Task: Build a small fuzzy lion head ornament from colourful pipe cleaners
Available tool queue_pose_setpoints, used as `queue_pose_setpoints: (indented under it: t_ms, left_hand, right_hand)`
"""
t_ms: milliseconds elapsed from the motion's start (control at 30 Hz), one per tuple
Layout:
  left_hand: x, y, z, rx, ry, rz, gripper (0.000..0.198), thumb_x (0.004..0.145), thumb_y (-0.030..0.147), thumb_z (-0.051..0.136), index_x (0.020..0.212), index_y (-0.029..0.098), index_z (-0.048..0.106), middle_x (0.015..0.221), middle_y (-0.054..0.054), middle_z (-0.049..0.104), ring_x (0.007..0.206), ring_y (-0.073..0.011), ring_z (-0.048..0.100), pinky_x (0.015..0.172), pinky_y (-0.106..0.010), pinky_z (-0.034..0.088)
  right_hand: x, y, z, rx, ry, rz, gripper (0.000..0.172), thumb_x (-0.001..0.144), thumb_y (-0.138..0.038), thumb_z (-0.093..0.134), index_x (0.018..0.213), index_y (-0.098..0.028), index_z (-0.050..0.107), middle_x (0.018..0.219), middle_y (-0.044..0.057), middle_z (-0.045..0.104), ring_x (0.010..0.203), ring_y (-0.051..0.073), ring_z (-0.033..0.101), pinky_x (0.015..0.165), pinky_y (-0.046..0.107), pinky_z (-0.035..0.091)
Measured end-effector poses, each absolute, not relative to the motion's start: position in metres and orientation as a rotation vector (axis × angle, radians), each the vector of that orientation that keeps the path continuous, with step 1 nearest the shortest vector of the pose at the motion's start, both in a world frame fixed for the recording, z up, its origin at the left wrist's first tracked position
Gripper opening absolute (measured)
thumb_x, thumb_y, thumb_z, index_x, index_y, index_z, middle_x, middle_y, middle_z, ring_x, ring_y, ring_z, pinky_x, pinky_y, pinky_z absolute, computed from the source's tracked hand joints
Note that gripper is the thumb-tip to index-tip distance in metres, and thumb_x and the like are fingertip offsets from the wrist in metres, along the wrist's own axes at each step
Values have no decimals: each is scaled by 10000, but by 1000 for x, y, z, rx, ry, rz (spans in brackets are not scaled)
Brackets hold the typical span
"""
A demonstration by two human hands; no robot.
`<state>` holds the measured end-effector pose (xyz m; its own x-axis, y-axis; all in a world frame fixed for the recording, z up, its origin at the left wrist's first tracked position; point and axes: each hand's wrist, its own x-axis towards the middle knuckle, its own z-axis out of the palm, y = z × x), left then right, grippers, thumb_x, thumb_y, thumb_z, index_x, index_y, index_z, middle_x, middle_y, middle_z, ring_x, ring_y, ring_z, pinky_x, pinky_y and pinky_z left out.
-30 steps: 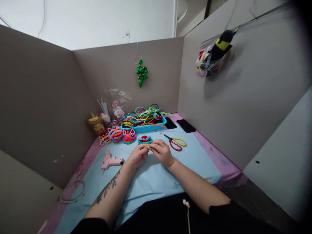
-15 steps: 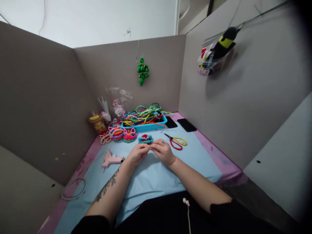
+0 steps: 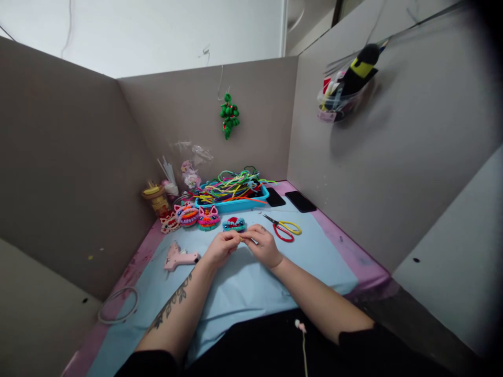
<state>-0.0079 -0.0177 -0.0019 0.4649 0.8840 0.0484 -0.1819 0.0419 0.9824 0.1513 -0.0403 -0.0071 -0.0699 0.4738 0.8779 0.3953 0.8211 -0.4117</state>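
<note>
My left hand [image 3: 222, 248] and my right hand [image 3: 263, 246] meet fingertip to fingertip over the blue cloth [image 3: 251, 288]. Both are closed in a pinch around a tiny yellow piece [image 3: 241, 239], mostly hidden by the fingers. Just beyond them sits a teal and red fuzzy figure [image 3: 234, 224]. Scissors [image 3: 283, 228] with one red and one yellow handle lie open to the right of my right hand. A pink glue gun [image 3: 181, 258] rests on the cloth left of my left hand.
A blue tray [image 3: 231, 206] of colourful pipe cleaners stands at the back, beside two dark phones [image 3: 300, 201]. Several fuzzy figures [image 3: 208, 217] and a brown cup [image 3: 156, 199] are at the back left. A coiled cable [image 3: 118, 306] lies front left. Grey partitions [image 3: 212, 115] surround the table.
The fingers of my right hand have shifted slightly around the yellow piece. The camera view has moved a little; the objects on the table stay where they were.
</note>
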Motion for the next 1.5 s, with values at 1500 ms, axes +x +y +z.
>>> queue_pose_setpoints:
  t_ms: [1500]
  left_hand:
    - [-9,-11,-4,1200,756,821,321,647,393,725,705,104,596,547,51,345,464,-39,239,442,-210,121]
  right_hand:
    - [151,-30,-26,-803,-1730,62,113,804,-175,561,895,-200,622,852,55,543,818,173,546,738,315,490]
